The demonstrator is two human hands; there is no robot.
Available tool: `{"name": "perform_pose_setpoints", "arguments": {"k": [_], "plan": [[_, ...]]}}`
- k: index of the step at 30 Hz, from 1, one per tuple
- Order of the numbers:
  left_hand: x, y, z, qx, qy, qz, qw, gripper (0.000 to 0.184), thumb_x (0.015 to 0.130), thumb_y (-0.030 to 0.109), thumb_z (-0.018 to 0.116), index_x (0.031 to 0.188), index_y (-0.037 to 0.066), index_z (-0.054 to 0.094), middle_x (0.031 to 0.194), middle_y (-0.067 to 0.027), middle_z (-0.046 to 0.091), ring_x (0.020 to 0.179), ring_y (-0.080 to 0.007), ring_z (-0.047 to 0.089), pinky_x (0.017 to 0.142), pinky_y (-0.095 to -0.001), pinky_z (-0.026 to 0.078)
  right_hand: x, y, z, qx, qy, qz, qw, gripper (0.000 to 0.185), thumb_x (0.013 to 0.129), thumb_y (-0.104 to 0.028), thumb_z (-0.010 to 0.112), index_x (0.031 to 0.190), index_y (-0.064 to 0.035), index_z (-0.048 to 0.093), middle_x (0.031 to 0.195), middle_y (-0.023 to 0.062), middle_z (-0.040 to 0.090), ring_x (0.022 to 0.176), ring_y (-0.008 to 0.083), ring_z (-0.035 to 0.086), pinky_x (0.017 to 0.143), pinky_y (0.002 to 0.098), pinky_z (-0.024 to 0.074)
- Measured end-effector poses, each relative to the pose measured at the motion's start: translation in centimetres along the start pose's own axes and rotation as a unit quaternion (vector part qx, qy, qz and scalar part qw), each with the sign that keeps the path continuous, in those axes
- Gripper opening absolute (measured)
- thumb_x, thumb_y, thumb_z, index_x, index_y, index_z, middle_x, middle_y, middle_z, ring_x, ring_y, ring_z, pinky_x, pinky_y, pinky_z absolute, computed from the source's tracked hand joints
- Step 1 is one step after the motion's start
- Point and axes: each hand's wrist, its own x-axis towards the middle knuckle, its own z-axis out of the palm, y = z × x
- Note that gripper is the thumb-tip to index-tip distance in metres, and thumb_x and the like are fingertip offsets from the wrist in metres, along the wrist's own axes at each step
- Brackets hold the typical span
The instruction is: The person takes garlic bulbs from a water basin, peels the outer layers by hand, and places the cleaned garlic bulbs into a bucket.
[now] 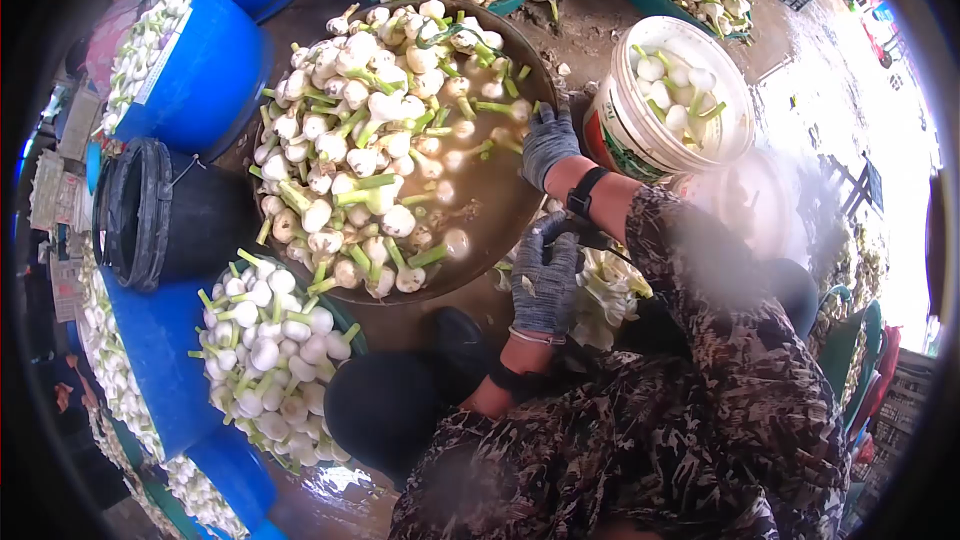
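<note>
Head view, and the round lens edge chops off the blue tubs point(200, 75) out left of my fingers. Honestly can't tell if my right hand point(550, 150) is gripping anything; its gloved fingertips sit at the rim of the basin point(520, 48), right by 1 garlic bulb point(520, 112). My left hand point(545, 285) is closer to me, back of the glove up, near some pale peels point(610, 290); can't tell if those fingers are clenched, the underside's hidden. Most of the garlic heap point(365, 130) is left of my 2 hands, partly in murky water. White bucket point(608, 105) just right of my right fingers. Hazy smudge over my camo sleeve point(740, 370). Muddy brown ground point(575, 15) beyond my fingertips, far right glaring white.
</note>
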Motion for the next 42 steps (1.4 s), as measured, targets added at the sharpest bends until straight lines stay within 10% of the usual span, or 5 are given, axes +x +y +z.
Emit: {"name": "perform_pose_setpoints", "arguments": {"k": [9,16,24,37,42], "plan": [[1.7,-1.5,-1.2,-0.2,0.047,-0.103,0.973,0.05,0.101,0.034,0.045,0.141,0.009,0.031,0.081,-0.0153,0.065,0.053,-0.021,0.062,0.046,-0.0356,0.055,-4.5,4.3,-0.7,0.224,0.071,-0.018,0.972,0.031,0.091,-0.034,0.055,0.107,-0.0098,0.067,0.112,0.0144,0.063,0.117,0.0332,0.053,0.098,0.0474,0.0418],[2.6,-1.4,-0.6,-0.478,-0.221,-0.187,0.829,0.041,0.101,0.039,0.042,0.124,0.006,0.055,0.1,-0.017,0.067,0.079,-0.0267,0.069,0.072,-0.0434,0.058,-15.7,8.3,-1.4,0.329,0.226,-0.145,0.905,0.032,0.078,-0.021,0.068,0.107,-0.0079,0.064,0.103,0.0141,0.063,0.1,0.0348,0.058,0.089,0.0441,0.0457],[0.8,-2.3,3.5,-0.234,-0.119,-0.046,0.964,0.034,0.094,0.016,0.061,0.125,0.005,0.052,0.115,-0.0109,0.06,0.094,-0.0256,0.066,0.083,-0.0395,0.058,-21.6,8.9,-4.0,0.543,0.314,0.084,0.774,0.011,0.083,-0.015,0.066,0.091,-0.0073,0.068,0.08,0.0143,0.065,0.078,0.0335,0.064,0.071,0.0406,0.0523],[0.4,-0.6,4.2,0.185,-0.117,0.103,0.97,0.029,0.097,0.021,0.059,0.12,0.003,0.058,0.101,-0.0021,0.062,0.092,-0.0116,0.059,0.082,-0.0256,0.052,-21.7,7.7,-4.0,0.435,0.285,0.08,0.851,0.012,0.081,-0.017,0.064,0.083,-0.0064,0.06,0.073,0.0144,0.06,0.071,0.0347,0.061,0.064,0.0442,0.0491],[-0.8,-0.5,3.5,-0.143,-0.17,0.046,0.974,0.042,0.096,0.024,0.059,0.131,0.006,0.048,0.109,-0.0097,0.06,0.095,-0.0203,0.062,0.086,-0.0374,0.054,-19.3,9.1,-0.6,0.678,0.219,0.199,0.673,0.017,0.088,-0.017,0.059,0.084,-0.0006,0.063,0.07,0.0178,0.062,0.061,0.0266,0.055,0.065,0.0353,0.0482]]}}
